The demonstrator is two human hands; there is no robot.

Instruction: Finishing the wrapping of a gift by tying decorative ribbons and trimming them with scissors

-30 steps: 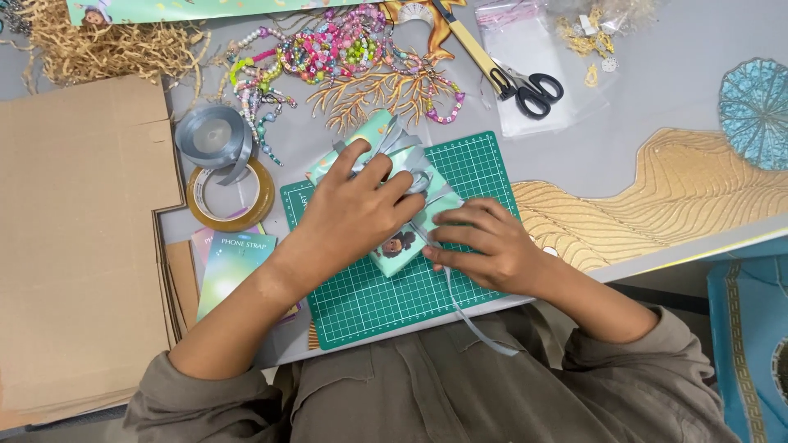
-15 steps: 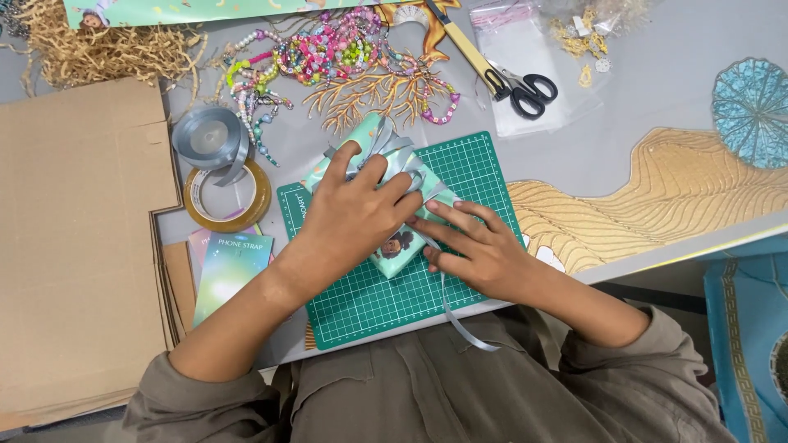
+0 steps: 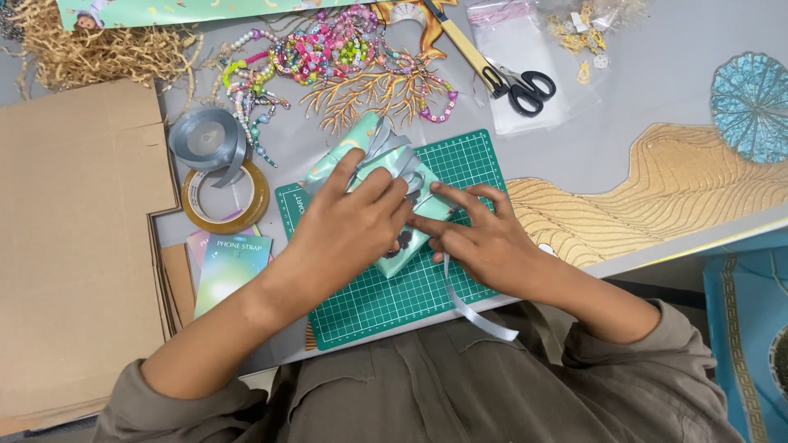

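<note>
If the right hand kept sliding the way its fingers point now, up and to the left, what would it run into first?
The right hand already lies against the wrapped gift box; pushing on, its fingers would probably first meet the grey ribbon bow and the left hand. Depth is unclear.

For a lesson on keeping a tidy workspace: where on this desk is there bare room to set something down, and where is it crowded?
Free: the grey desk between the scissors and the blue fan ornament, and the flat cardboard at left. Crowded: the beads, ribbon spool and tape roll, and the cutting mat, where the left hand and right hand press the wrapped gift.
</note>
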